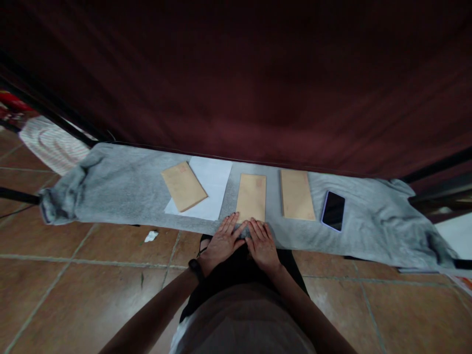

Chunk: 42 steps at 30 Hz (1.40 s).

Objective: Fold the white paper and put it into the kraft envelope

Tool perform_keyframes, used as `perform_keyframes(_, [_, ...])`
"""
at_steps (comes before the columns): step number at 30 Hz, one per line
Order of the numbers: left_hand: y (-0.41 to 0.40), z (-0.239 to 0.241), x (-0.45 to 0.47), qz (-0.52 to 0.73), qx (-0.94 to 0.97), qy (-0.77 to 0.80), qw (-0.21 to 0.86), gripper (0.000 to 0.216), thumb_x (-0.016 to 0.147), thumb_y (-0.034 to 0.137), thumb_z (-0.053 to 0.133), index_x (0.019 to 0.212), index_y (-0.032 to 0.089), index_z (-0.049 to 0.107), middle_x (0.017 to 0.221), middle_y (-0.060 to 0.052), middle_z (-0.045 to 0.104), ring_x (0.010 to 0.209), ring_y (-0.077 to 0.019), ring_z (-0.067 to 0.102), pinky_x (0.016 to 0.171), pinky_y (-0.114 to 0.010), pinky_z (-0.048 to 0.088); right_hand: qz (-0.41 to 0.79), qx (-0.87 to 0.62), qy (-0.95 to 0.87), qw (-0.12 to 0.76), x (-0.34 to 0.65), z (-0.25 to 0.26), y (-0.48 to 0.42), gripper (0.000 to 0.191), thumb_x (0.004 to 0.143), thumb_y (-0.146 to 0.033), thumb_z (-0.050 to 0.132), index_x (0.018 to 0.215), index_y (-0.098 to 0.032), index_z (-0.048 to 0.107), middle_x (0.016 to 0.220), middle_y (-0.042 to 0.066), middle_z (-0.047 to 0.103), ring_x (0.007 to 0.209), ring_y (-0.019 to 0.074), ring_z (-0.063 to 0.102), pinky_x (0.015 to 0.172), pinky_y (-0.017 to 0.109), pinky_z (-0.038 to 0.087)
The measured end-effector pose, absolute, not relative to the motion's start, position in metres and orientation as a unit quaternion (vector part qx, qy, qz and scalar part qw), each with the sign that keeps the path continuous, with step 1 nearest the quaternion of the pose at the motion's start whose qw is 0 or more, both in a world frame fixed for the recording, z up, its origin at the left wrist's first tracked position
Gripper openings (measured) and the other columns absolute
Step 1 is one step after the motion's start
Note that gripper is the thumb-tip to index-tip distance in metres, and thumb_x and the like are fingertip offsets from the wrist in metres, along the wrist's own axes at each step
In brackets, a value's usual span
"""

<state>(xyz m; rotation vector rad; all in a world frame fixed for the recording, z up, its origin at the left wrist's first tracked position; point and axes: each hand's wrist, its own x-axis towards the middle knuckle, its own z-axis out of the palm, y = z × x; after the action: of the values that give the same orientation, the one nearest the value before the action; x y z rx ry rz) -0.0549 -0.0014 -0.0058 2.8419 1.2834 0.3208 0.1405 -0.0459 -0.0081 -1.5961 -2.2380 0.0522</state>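
Observation:
My left hand [221, 242] and my right hand [262, 243] lie flat side by side, fingers stretched out, on the near edge of a grey cloth [121, 189] spread on the floor. Their fingertips reach the near end of the middle brown envelope [251, 196]. Neither hand holds anything. Another brown envelope [183, 186] lies tilted on a white sheet of paper [212, 184] to the left. A third brown envelope [297, 194] lies to the right. A black watch [195, 268] is on my left wrist.
A black phone [334, 210] lies face up on the cloth right of the envelopes. A dark red curtain [239, 78] hangs behind the cloth. The floor is brown tile [73, 275], with a small white scrap [151, 236] on it. Striped fabric [51, 142] lies at the far left.

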Motion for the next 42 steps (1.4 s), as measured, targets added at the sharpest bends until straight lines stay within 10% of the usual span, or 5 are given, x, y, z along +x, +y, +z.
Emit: perform_keyframes(42, [-0.011,-0.001,-0.013,0.084,0.911,0.402,0.022,0.064,0.102,0.033,0.042,0.158,0.009,0.025,0.163,-0.017,0.032,0.153,-0.0258,0.027,0.125,-0.046,0.028,0.014,-0.568,-0.801,0.188,0.161,-0.012,-0.049,0.058,0.096,-0.015,0.042,0.153,-0.01,0.041,0.154,0.012,0.05,0.144,0.0234,0.043,0.123,0.045,0.03])
